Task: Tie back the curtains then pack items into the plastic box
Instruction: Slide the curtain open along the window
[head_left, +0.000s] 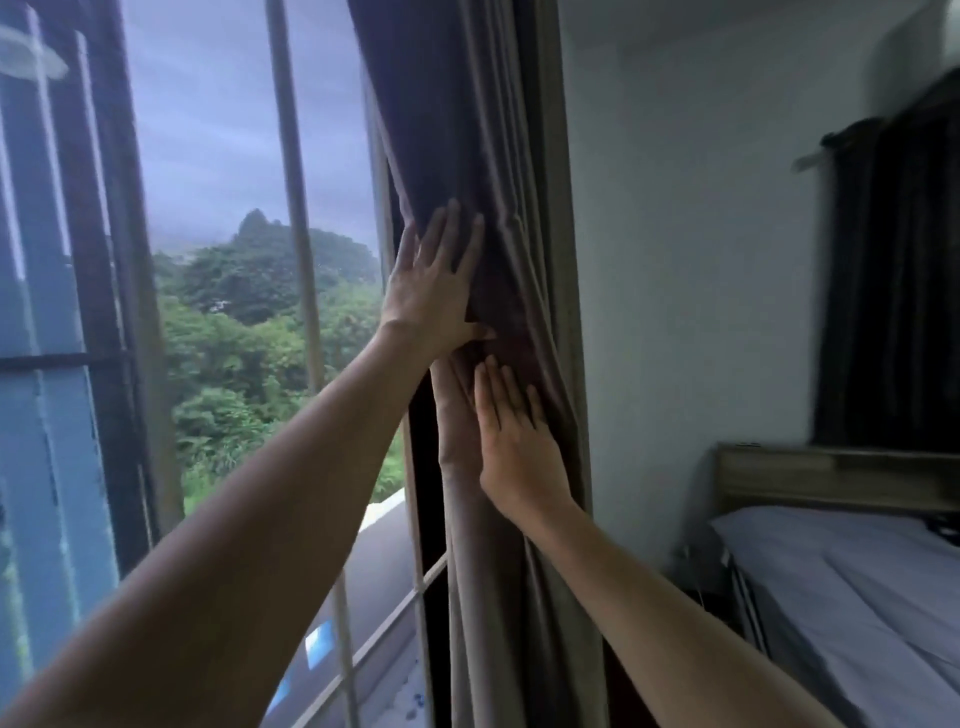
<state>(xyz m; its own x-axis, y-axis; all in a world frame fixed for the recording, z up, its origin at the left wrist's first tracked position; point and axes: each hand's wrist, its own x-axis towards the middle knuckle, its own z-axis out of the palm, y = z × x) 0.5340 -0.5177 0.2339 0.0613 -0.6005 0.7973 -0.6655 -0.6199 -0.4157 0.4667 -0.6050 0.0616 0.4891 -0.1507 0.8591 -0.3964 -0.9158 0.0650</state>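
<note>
A brownish-grey curtain (483, 130) hangs bunched against the right side of the window, next to the wall. My left hand (431, 286) lies flat on its folds with fingers spread, pressing the cloth toward the wall. Just below, my right hand (519, 447) rests flat on the same bundle, fingers pointing up and apart. Neither hand is closed around the fabric. No tie-back and no plastic box are in view.
The window (234, 260) with its vertical bars fills the left half, with trees outside. A white wall (701, 260) stands right of the curtain. A bed (857, 597) with a wooden headboard (831, 473) sits at lower right, under a dark second curtain (898, 286).
</note>
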